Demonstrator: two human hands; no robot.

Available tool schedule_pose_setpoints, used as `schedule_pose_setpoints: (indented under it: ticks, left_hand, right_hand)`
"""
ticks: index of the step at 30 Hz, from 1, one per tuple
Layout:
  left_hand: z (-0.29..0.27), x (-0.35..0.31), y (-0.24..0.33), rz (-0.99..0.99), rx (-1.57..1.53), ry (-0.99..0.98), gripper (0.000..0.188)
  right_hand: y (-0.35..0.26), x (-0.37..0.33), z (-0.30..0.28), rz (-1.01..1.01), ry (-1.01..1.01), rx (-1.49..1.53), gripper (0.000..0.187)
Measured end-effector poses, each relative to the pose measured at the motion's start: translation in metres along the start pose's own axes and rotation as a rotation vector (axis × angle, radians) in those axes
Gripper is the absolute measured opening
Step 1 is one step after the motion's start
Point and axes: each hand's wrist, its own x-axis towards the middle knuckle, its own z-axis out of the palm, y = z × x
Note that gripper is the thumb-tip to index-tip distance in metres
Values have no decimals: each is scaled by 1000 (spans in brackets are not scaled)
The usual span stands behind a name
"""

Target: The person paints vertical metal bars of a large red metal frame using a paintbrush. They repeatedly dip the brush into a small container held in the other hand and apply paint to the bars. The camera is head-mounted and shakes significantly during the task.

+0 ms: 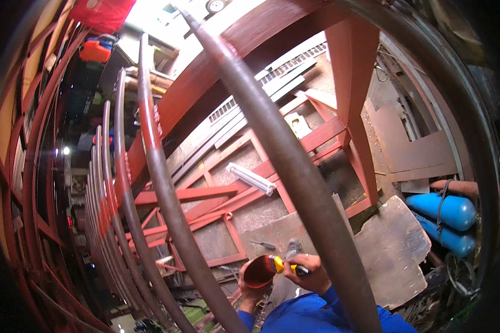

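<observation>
- Paint cup (259,271), a small red-coated container low in the frame, sits cupped in the left hand (249,288), whose fingers curl under and around its base.
- Right hand (311,275) is closed around the yellow-and-black handle of a brush (288,267); the brush's head reaches over the rim into the cup, so the bristles themselves cannot be made out.
- Blue sleeves (316,316) rise from the lower edge to both hands, which work just beside a thick grey pipe (294,172) that crosses the view from top centre to bottom right.
- Judged by colour, the painting looks partly done: this nearest pipe is bare grey along its visible length, while the next curved pipe (150,125) carries a red band on its upper stretch and grey below.
- Further curved bars (103,183) to the left show mixed red and grey patches; the heavy beam (250,50) overhead is fully red.
- Below lie red frames (216,200) on the concrete floor, a white tube light (251,178), and two blue cylinders (447,219) at right.
</observation>
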Motion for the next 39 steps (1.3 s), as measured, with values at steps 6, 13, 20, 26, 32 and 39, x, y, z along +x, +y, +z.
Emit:
schedule_pose_setpoints:
  ticks: [6, 13, 20, 26, 32, 39]
  left_hand:
    - [-2, 11, 3, 61, -114, -10, 80]
    - [-8, 26, 23, 72, -389, -23, 80]
    - [-20, -2, -11, 114, -21, 43, 62]
    - [-26, 11, -5, 143, 0, 69, 71]
    - [-22, 12, -12, 130, -44, 87, 76]
    - [-14, 9, -7, 100, -105, 118, 70]
  right_hand:
    - [8, -12, 0, -32, 48, 104, 7]
    - [1, -6, -3, -90, -14, -15, 6]
    - [-13, 0, -6, -136, -86, -54, 5]
    - [-22, 1, -4, -153, -105, -119, 4]
    - [-24, -2, -4, -120, -114, -171, 6]
    - [-26, -4, -3, -133, -60, -189, 5]
